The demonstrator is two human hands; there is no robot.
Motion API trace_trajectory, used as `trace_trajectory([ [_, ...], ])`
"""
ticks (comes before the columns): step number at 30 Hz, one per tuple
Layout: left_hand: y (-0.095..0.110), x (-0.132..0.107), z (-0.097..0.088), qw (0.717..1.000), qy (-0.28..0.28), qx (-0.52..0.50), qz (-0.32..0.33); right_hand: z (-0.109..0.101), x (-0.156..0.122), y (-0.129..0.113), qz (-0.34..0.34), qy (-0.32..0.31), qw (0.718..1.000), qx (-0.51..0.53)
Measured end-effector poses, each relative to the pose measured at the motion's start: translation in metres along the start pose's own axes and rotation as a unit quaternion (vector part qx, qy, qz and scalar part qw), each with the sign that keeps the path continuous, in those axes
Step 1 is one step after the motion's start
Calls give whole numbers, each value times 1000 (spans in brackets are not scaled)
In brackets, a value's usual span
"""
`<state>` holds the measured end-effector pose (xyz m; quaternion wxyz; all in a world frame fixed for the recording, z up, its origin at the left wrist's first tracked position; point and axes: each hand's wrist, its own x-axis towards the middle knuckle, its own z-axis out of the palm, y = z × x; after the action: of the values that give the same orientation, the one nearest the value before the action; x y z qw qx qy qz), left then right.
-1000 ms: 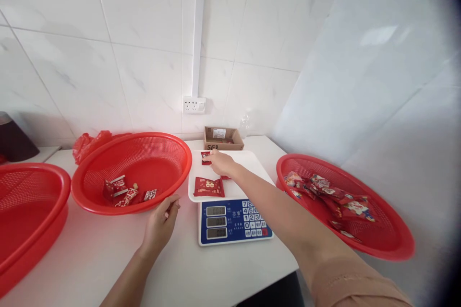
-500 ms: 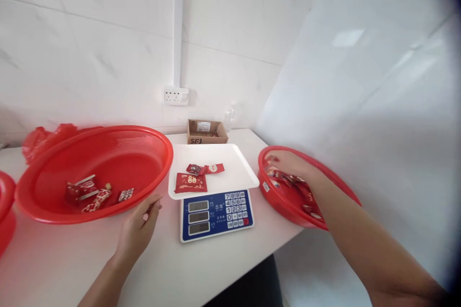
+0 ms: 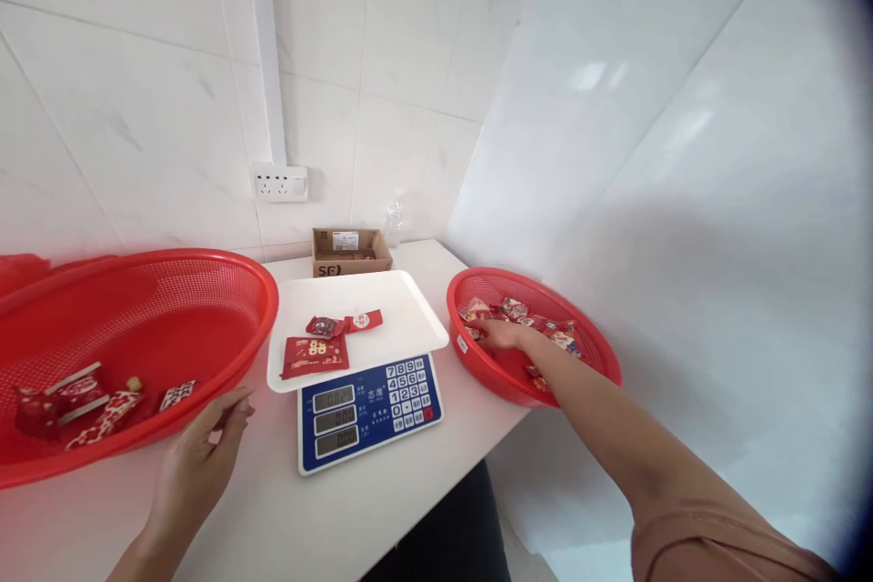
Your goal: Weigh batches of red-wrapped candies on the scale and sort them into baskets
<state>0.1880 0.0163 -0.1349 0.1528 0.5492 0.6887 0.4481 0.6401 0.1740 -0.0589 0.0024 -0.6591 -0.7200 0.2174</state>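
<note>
Dozens of candy packets (image 3: pixel 538 327) lie in the right-frame basket (image 3: pixel 600 355), light, crinkly (probably slippery); pinch one edge. Right hand (image 3: pixel 501 334) rests on them, grip unclear; left hand (image 3: pixel 201 455) lies loosely open.

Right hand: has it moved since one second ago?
Yes. The right hand has left the white scale tray and gone rightward into the small red basket, among the packets there.

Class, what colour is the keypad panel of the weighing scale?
Blue, with white keys and one red key; the scale's panel shows in the head view.
</note>
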Motion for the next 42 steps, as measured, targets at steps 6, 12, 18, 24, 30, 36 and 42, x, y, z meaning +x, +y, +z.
trace_trajectory([
  [6, 3, -2, 0, 1000, 2, 5, 4, 1, -2, 11, 37, -35, 998, 23],
  [12, 7, -3, -1, 1000, 15, -4, 10, -7, -8, 11, 63, -3, 998, 30],
  [18, 13, -5, -1, 999, 12, -19, 27, -42, -10, -7, 48, 170, 983, 46],
  [24, 21, -7, -3, 998, 19, -32, 46, -46, -11, -86, -54, 208, 947, 241],
  [30, 18, -5, -3, 999, 23, -34, 36, -1, 2, -162, -141, 92, 938, 304],
  [36, 16, -4, -4, 998, 34, -29, 35, 12, 19, -182, -157, 91, 925, 333],
  [42, 15, -5, -4, 999, 26, -27, 26, -27, 11, -106, -106, 231, 922, 292],
])
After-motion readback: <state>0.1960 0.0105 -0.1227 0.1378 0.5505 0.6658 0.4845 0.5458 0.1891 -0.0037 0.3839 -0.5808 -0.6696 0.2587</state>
